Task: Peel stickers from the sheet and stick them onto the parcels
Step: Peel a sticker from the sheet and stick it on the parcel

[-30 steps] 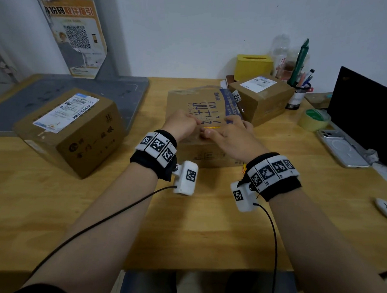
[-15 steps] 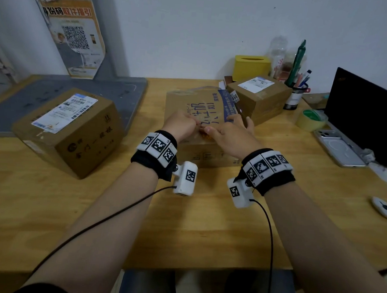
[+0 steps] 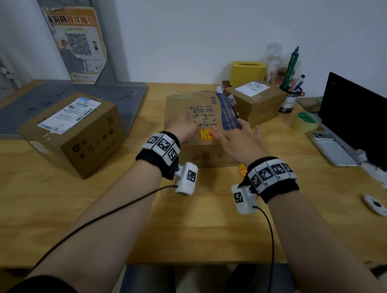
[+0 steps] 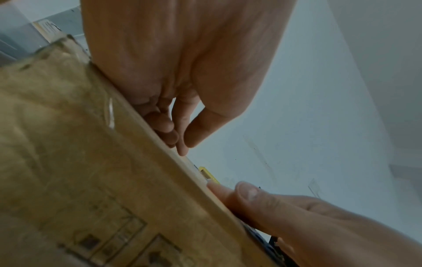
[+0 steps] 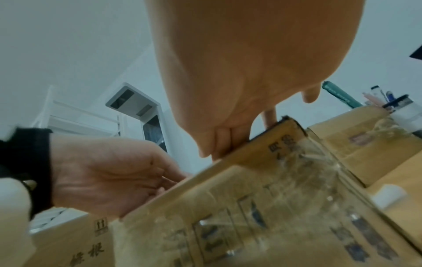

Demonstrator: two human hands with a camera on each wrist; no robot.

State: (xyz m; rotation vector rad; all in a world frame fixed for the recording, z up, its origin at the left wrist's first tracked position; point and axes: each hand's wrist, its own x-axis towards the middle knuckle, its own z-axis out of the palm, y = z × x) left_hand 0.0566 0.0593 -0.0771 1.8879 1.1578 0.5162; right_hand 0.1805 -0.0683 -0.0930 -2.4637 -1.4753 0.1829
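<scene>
We see bare desk (image 3: 194, 225) before the middle parcel (image 3: 190, 107), while the left box (image 3: 91, 140) and right box (image 3: 256, 102) flank it.

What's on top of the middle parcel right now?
An orange sticker near the middle parcel's front edge, the right hand fingertips on it, the left hand beside. Anything under the hands is hidden.

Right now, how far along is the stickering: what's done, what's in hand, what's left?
Done: an orange sticker lies on the top of the middle parcel, near its front edge.
In hand: the right hand has fingers on that sticker, apparently smoothing it; the left hand rests curled beside it.
Left: the left parcel and the back parcel show only white shipping labels. More orange stickers lie on the table.
</scene>
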